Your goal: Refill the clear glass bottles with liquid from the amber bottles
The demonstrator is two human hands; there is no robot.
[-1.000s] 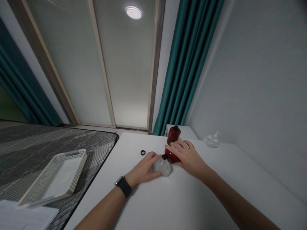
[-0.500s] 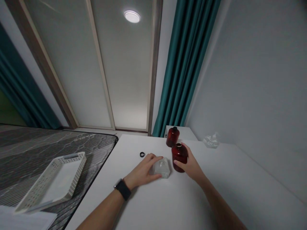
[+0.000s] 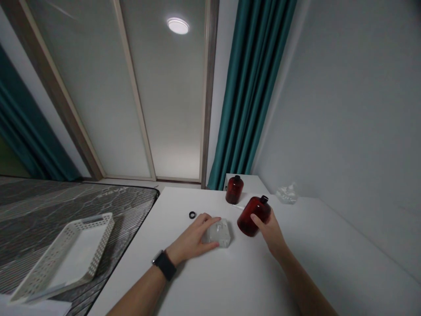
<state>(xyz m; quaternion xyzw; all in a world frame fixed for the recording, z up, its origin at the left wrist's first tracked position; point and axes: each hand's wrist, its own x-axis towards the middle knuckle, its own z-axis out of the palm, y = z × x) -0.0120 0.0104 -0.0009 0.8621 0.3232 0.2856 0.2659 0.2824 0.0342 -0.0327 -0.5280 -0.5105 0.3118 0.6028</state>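
My right hand (image 3: 270, 230) grips a dark red-brown bottle (image 3: 251, 217) with an uncapped neck. The bottle leans over to the right, its neck toward the upper right. My left hand (image 3: 197, 235), with a dark watch on the wrist, has thumb and fingers around a clear, angular container (image 3: 221, 232) on the white table (image 3: 210, 281). A second red-brown bottle (image 3: 234, 189), with a dark top, stands upright farther back. Beyond my left fingertips lies a small black ring (image 3: 192, 215).
A crumpled clear plastic wrapper (image 3: 287, 194) lies at the back right by the wall. On the left, a white perforated basket (image 3: 95, 245) rests on a dark grey patterned surface (image 3: 131, 204), with white paper (image 3: 39, 307) below it. A white cabinet (image 3: 253, 183) stands behind the table.
My right hand has tipped the bottle from nearly upright to leaning right and shifted it slightly right. My left hand stays around the clear container. The view has moved slightly.
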